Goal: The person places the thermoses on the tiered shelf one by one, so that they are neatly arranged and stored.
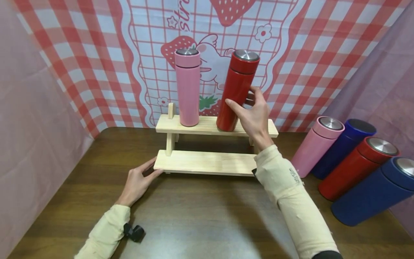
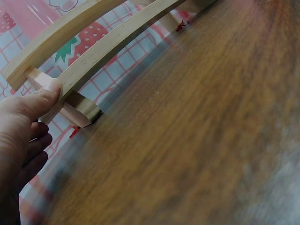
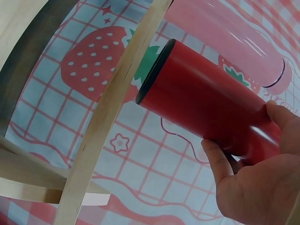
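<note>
My right hand [image 1: 257, 117] grips a red thermos bottle [image 1: 237, 86] with a silver lid, thumb on one side and fingers round the other. The bottle tilts to the right, its base at the upper tier of a two-tier wooden stand [image 1: 207, 162]; whether it touches the board I cannot tell. The right wrist view shows the dark base rim of this red bottle [image 3: 201, 98] close to the board's edge. A pink thermos bottle [image 1: 188, 90] stands upright on the upper tier, to the left. My left hand [image 1: 137, 183] pinches the lower board's left end, thumb on its edge [image 2: 70, 89].
On the table's right stand another pink bottle [image 1: 318, 145], a glossy blue bottle [image 1: 341, 147], a second red bottle [image 1: 359, 167] and a dark blue bottle [image 1: 372, 192]. A strawberry-print checked cloth [image 1: 97, 72] hangs behind the stand. The wooden table [image 1: 194, 216] extends in front.
</note>
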`<action>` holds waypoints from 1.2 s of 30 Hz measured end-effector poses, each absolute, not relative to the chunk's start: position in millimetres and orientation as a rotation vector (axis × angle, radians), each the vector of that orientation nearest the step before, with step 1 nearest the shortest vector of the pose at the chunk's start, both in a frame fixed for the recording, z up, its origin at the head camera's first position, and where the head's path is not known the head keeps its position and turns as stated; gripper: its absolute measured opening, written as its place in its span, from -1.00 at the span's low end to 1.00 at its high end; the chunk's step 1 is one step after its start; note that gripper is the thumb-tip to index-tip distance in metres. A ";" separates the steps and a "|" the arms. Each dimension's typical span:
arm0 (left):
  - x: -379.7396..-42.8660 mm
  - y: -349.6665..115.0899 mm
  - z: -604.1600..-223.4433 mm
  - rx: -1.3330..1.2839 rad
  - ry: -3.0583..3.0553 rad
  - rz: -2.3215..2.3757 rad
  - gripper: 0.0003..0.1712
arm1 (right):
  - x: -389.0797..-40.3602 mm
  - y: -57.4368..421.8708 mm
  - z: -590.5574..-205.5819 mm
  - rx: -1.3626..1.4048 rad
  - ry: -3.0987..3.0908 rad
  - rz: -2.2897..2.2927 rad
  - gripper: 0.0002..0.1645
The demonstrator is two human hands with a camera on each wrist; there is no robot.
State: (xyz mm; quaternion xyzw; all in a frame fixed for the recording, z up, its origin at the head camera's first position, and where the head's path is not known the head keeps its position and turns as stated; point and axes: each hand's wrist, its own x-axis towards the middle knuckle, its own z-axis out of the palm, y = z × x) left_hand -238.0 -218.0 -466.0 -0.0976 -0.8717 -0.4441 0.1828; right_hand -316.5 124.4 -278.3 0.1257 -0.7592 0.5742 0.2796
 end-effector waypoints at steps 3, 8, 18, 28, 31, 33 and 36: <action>-237.9 -218.3 -465.8 -0.270 -2.464 -1.259 -0.34 | -319.4 123.1 -278.4 0.344 -2.052 1.505 -0.18; -237.7 -218.4 -465.1 -0.260 -2.469 -1.272 -0.33 | -322.5 121.3 -279.2 0.353 -2.083 1.471 -0.15; -237.9 -218.2 -465.0 -0.263 -2.472 -1.273 -0.34 | -330.0 117.8 -280.5 0.350 -2.105 1.437 -0.13; -237.5 -218.8 -465.7 -0.251 -2.476 -1.264 -0.34 | -340.2 113.1 -282.7 0.354 -2.120 1.400 -0.13; -237.3 -218.3 -465.6 -0.251 -2.477 -1.262 -0.34 | -342.2 112.6 -284.4 0.350 -2.126 1.398 -0.12; -237.5 -217.8 -465.6 -0.248 -2.478 -1.263 -0.34 | -343.4 112.7 -285.6 0.365 -2.131 1.394 -0.12; -237.8 -217.4 -465.4 -0.244 -2.481 -1.268 -0.33 | -343.4 112.8 -286.5 0.391 -2.139 1.394 -0.12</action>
